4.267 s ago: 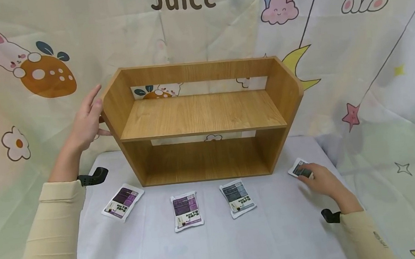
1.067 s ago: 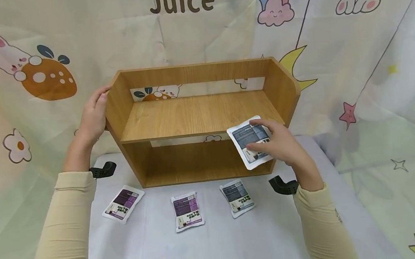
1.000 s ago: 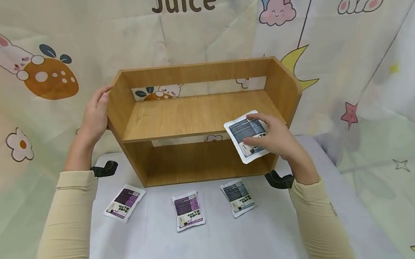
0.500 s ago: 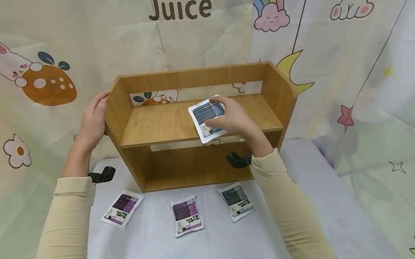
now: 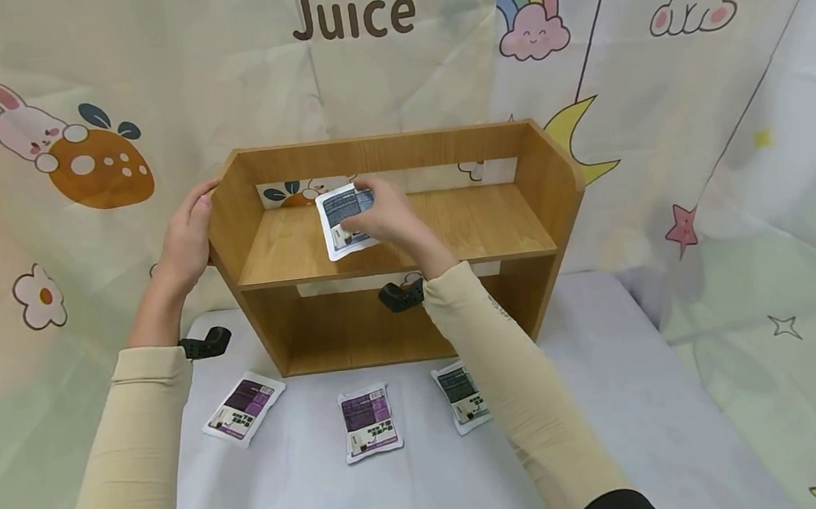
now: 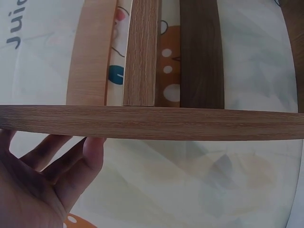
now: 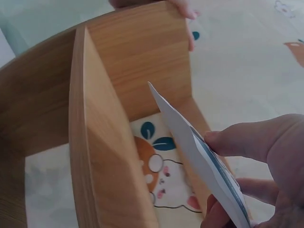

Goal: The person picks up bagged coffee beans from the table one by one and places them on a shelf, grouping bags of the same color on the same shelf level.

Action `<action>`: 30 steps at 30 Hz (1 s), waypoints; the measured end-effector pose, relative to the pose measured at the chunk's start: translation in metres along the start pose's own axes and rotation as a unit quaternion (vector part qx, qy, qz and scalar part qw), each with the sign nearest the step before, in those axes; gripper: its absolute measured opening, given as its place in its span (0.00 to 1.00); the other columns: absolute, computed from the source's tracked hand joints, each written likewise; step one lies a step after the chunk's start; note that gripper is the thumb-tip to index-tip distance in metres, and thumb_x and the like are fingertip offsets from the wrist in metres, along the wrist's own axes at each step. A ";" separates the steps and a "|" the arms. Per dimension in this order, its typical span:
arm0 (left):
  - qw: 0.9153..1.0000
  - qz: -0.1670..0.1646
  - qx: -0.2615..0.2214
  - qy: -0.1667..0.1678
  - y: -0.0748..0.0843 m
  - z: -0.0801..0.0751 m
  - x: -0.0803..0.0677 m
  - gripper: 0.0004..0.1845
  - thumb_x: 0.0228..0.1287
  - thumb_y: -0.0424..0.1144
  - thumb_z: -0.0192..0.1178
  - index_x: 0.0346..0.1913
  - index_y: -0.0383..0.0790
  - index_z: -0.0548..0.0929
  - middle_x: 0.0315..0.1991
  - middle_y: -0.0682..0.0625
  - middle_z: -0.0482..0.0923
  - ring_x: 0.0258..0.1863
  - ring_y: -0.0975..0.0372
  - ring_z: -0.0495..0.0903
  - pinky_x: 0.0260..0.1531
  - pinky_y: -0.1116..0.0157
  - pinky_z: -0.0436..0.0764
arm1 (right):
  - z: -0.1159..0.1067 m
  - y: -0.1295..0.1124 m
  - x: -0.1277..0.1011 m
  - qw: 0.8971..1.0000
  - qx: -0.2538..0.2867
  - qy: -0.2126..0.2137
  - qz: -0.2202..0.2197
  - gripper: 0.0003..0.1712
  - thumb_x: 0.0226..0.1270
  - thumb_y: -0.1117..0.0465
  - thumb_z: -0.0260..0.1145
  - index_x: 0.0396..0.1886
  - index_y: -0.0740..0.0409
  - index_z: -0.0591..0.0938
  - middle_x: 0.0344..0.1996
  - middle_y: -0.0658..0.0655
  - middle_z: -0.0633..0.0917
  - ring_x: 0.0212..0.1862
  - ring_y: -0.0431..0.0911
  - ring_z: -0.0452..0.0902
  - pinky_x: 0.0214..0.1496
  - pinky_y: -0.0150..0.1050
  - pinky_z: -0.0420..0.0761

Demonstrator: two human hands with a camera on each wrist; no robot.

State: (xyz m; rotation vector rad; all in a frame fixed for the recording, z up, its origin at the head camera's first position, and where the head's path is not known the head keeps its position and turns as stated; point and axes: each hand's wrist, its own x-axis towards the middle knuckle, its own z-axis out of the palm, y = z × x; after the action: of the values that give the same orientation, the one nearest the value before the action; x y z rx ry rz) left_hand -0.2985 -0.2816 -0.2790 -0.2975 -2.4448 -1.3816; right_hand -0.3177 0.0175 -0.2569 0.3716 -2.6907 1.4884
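My right hand [image 5: 392, 211] pinches a white packet with a dark blue-grey label [image 5: 339, 224] between thumb and fingers. In the head view, the packet is tilted in front of the upper board of the wooden shelf [image 5: 384, 236], left of its middle. The right wrist view shows the packet [image 7: 190, 147] nearly edge-on, beside the shelf's upper board [image 7: 114, 123]. At the shelf's left side panel, my left hand [image 5: 185, 239] rests against the outer face. Its thumb and fingertips [image 6: 95, 145] touch the panel in the left wrist view.
Two purple-labelled packets, one at left [image 5: 244, 409] and one in the middle [image 5: 370, 424], lie on the white-covered table [image 5: 292, 503]. A grey-green packet [image 5: 460, 397] lies partly behind my right sleeve. A cartoon-printed cloth [image 5: 435, 80] hangs behind the shelf.
My right hand picked up the packet at the table's right and has carried it up and leftward to the upper shelf. My left hand moved in closer against the side panel.
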 end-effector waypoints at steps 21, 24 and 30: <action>1.000 0.006 0.008 0.009 -0.002 0.001 0.000 0.28 0.76 0.59 0.29 0.75 0.61 0.58 0.64 0.38 0.62 0.53 0.42 0.70 0.31 0.60 0.78 | 0.052 -0.003 0.034 0.995 0.079 -0.030 0.047 0.41 0.58 0.71 0.70 0.71 0.64 0.65 0.59 0.62 0.70 0.49 0.47 0.72 0.42 0.30 0.77; 1.000 0.012 0.001 0.011 -0.002 0.003 -0.001 0.28 0.77 0.58 0.30 0.74 0.58 0.59 0.63 0.38 0.62 0.51 0.43 0.71 0.29 0.61 0.78 | 0.056 0.003 0.034 0.994 0.097 -0.026 0.050 0.41 0.59 0.69 0.71 0.71 0.64 0.64 0.60 0.62 0.71 0.50 0.47 0.73 0.44 0.30 0.77; 1.000 0.024 -0.010 0.009 -0.001 0.002 0.003 0.28 0.77 0.57 0.30 0.74 0.56 0.60 0.62 0.39 0.63 0.50 0.44 0.71 0.25 0.67 0.78 | 0.057 0.009 0.036 0.992 0.121 -0.001 0.033 0.40 0.60 0.68 0.71 0.71 0.63 0.65 0.58 0.61 0.71 0.48 0.46 0.74 0.41 0.29 0.78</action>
State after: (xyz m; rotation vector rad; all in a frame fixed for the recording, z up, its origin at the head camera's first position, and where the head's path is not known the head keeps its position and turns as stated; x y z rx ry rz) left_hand -0.3019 -0.2807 -0.2796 -0.3439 -2.3947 -1.3845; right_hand -0.3509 -0.0320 -0.2895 0.2950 -2.5533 1.8395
